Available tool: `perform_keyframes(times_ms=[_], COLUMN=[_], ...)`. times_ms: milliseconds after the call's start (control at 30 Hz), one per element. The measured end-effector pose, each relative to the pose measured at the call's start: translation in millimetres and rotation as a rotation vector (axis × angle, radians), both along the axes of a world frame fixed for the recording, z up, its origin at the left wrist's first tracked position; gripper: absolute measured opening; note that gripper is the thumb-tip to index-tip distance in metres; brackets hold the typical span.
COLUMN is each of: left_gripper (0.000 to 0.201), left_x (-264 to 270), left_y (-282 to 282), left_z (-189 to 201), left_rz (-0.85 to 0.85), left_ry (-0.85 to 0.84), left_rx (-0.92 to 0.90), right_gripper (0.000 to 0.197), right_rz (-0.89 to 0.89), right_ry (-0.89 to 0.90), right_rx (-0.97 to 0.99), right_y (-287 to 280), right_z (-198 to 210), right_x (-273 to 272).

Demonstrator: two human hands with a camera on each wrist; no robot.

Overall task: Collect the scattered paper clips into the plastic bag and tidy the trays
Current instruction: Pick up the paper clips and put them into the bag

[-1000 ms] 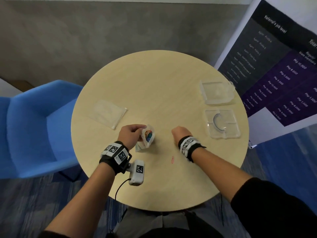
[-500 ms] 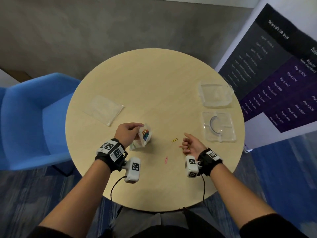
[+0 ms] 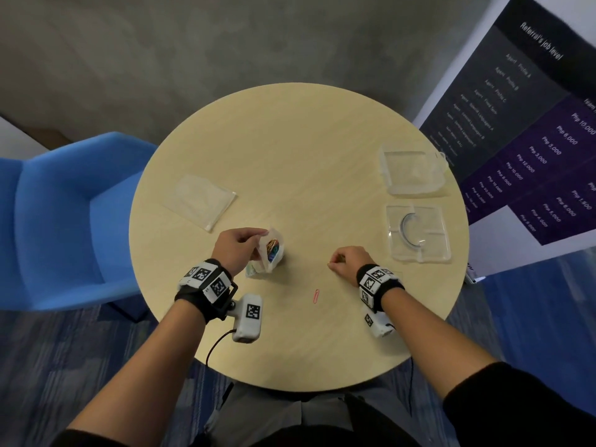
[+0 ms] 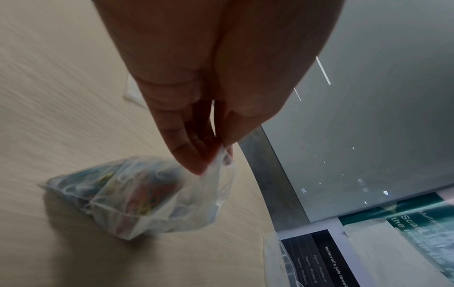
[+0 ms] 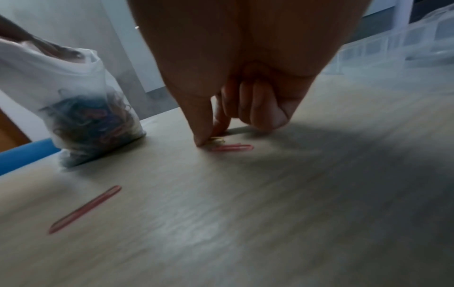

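Fingers of our left hand (image 3: pixel 238 250) pinch the rim of the plastic bag (image 3: pixel 273 253) of coloured paper clips, whose bottom rests on the round table (image 3: pixel 290 162), while our right hand (image 3: pixel 350 260), other fingers curled in, presses thumb and forefinger down on a yellow paper clip (image 5: pixel 217 140) on the tabletop, with a pink paper clip (image 5: pixel 232 148) just beside it. Another red paper clip (image 3: pixel 317 295) lies loose nearer our body, between our wrists. We see two clear trays (image 3: pixel 417 232) near the right edge and a flat empty bag (image 3: pixel 201 200) to the left.
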State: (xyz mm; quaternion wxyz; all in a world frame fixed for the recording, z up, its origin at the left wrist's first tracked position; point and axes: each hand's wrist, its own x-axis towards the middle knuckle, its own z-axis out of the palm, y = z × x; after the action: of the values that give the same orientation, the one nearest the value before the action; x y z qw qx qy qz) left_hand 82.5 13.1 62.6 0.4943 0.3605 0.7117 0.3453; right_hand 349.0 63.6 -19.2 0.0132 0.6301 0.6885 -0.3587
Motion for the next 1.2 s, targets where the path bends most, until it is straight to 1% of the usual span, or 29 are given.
perform_keyframes(times_ms=[33,67,100,133,233,267,300,333,400,467,500,533,567,633,667,700,733,800,967,1067,1133,1200], left_gripper=[0.025,0.026,0.026,0.026,0.024,0.024,0.024,0.024,0.023,0.024,0.024,0.025,0.025,0.026,0.025,0.025,0.025,0.027,0.028,0.028,0.028,0.028], left_x=[-0.9,-1.5,-1.9,-2.2,-0.9,0.2,1.3,2.3,3.2,2.4,1.3,-0.1,-1.7,-5.0,-6.6,-8.5,-10.5,-14.7,-16.8,-14.6,-13.9,-12.8], left_y=[-0.5,-0.9,-1.0,-1.2,-1.6,-1.6,-1.3,-0.8,-0.3,0.1,-0.3,-1.0,-1.8,-3.5,-4.1,-4.5,-4.5,-4.0,-3.5,-2.8,-3.3,-3.4], left_z=[-0.5,-1.1,-1.6,-1.6,-0.5,-0.3,0.2,0.9,2.3,2.2,2.0,2.1,2.1,1.8,1.8,1.8,1.8,0.7,-0.8,-2.1,-3.0,-3.4], left_rz=[-0.004,-0.006,-0.005,-0.004,-0.005,-0.01,-0.017,-0.026,-0.044,-0.059,-0.064,-0.068,-0.072,-0.087,-0.094,-0.101,-0.107,-0.114,-0.105,-0.114,-0.117,-0.115], left_ry=[0.001,0.0,-0.006,-0.012,-0.013,-0.013,-0.015,-0.014,-0.016,-0.01,-0.007,-0.006,-0.006,-0.002,-0.004,-0.007,-0.009,-0.006,-0.023,-0.025,-0.023,-0.026], left_rx=[-0.001,-0.001,-0.001,-0.001,-0.003,-0.005,-0.006,-0.007,-0.004,0.0,-0.002,-0.006,-0.01,-0.018,-0.02,-0.022,-0.022,-0.018,-0.025,-0.021,-0.018,-0.017], right_gripper=[0.006,0.007,0.009,0.011,0.011,0.012,0.01,0.008,0.009,0.01,0.009,0.01,0.011,0.009,0.013,0.015,0.014,0.012,0.016,0.026,0.035,0.033], right_rz=[0.003,-0.017,-0.076,-0.197,-0.771,-0.911,-1.0,-1.051,-1.087,-1.139,-1.132,-1.092,-0.997,-0.691,-0.562,-0.484,-0.457,-0.477,-0.513,-0.602,-0.622,-0.608], right_ry=[-0.004,0.03,0.125,0.285,0.956,1.131,1.239,1.304,1.34,1.276,1.202,1.083,0.9,0.476,0.327,0.249,0.209,0.179,0.128,0.144,0.117,0.07], right_rx=[-0.011,-0.034,-0.073,-0.143,-0.469,-0.553,-0.602,-0.631,-0.617,-0.592,-0.547,-0.466,-0.347,-0.082,0.008,0.062,0.099,0.127,0.097,0.044,0.043,0.065], right_y=[-0.9,-1.9,-3.5,-6.2,-20.5,-25.5,-29.8,-33.3,-38.1,-39.1,-37.9,-37.2,-36.4,-39.0,-42.6,-47.5,-53.3,-65.6,-101.6,-111.4,-114.4,-116.4], right_z=[1.2,1.5,2.2,2.3,8.8,10.8,13.2,13.5,16.7,17.9,15.6,13.3,9.4,1.1,-2.4,-5.7,-8.0,-9.8,-5.0,-1.6,-1.3,-1.4], right_x=[1.8,4.8,8.4,12.3,21.2,24.4,26.8,29.3,32.5,31.3,30.5,29.5,28.8,27.5,26.5,24.7,22.0,13.4,-20.7,-35.8,-42.9,-48.5])
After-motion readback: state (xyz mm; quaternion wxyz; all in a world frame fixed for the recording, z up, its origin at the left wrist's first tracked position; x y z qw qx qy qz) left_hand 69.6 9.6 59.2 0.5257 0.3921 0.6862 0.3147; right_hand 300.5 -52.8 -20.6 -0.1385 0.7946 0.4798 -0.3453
